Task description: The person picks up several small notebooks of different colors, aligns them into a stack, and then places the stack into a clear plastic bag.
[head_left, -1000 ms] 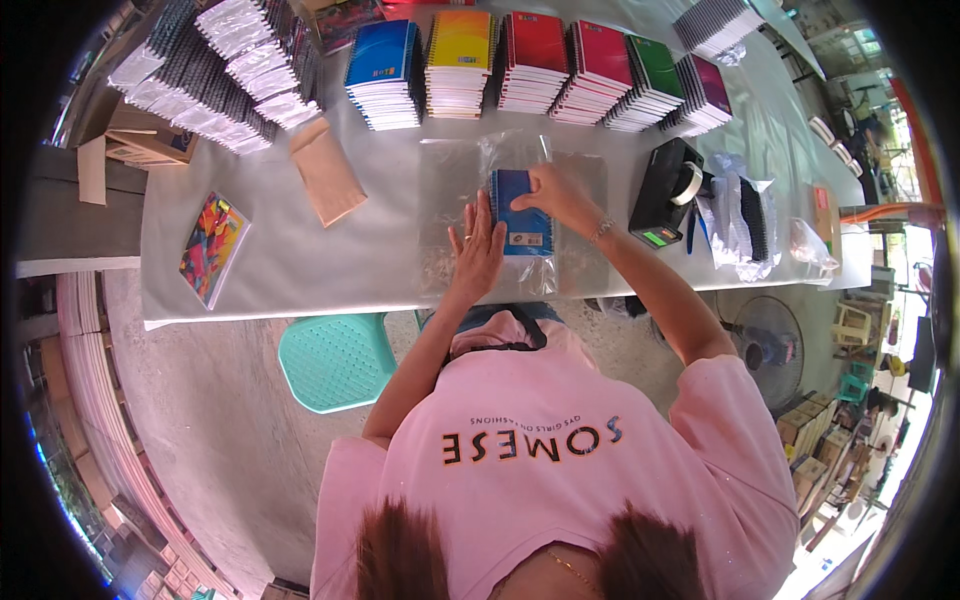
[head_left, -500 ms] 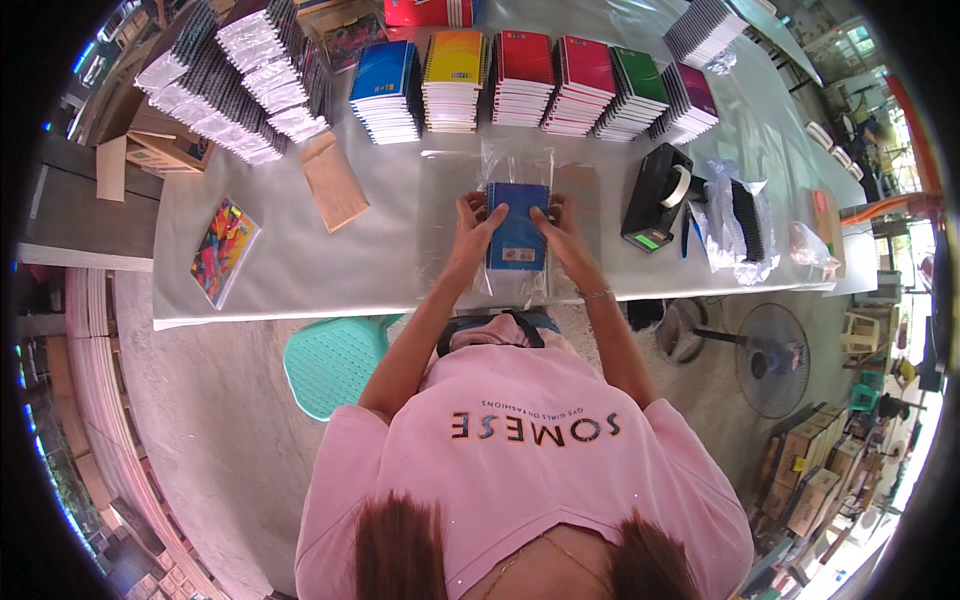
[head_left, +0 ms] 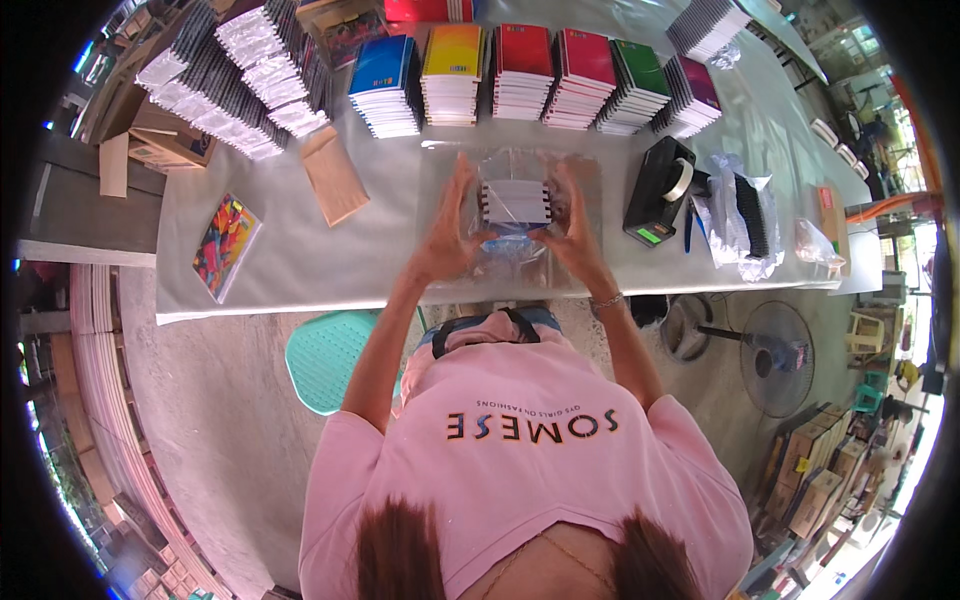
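Note:
A wire-bound notebook stack (head_left: 516, 204) stands on edge before me, its white page edges up and dark binding at both sides. A strip of blue cover shows along its near side. Clear plastic film (head_left: 512, 268) lies around and beneath it. My left hand (head_left: 450, 232) grips the stack's left side, fingers stretched forward and thumb at the near corner. On the opposite side my right hand (head_left: 574, 232) does the same, so the stack sits between both palms. The fingers' inner sides are partly hidden.
Notebook piles with blue (head_left: 384, 66), yellow (head_left: 452, 52), red (head_left: 522, 52), pink, green and purple covers line the table's far side. A black tape dispenser (head_left: 655, 190) stands right; a brown envelope (head_left: 333, 178) and a colourful packet (head_left: 226, 246) lie left.
The blue notebook lay flat, cover up, between my hands; now it is tipped on edge with its pages facing up. Both hands have spread slightly, fingers reaching forward along the sides.

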Available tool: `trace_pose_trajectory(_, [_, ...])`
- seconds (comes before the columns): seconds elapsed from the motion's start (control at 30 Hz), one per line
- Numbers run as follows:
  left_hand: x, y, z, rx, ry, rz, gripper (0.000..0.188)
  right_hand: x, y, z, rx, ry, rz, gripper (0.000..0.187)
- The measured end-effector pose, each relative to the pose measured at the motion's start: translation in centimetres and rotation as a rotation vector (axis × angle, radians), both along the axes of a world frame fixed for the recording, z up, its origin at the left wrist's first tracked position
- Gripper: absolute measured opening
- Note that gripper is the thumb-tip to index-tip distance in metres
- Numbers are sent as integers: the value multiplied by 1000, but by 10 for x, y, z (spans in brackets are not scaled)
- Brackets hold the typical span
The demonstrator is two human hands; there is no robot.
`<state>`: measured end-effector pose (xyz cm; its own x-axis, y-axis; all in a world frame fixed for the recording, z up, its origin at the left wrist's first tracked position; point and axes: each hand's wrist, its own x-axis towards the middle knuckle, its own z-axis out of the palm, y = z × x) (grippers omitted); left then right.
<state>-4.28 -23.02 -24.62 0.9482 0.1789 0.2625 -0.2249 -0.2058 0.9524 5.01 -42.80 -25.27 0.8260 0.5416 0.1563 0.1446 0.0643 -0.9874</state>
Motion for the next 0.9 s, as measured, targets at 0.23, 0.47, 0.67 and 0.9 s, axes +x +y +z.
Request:
trace_pose_trajectory(0.23, [10,26,116,884,-36,-146,18,16,-16,99,-574,-916,119,31])
trace_pose_trajectory(0.47, [-6,8,131,900,-114,60,12,1,-13,141,-555,-901,48,20])
trace_pose_trajectory(0.67, [-1,20,135,425,-130,80,24,24,-15,141,-434,-802,16,29])
trace_pose_trajectory(0.9, [41,1,97,444,214,236,46,44,38,119,-547,-681,183,24])
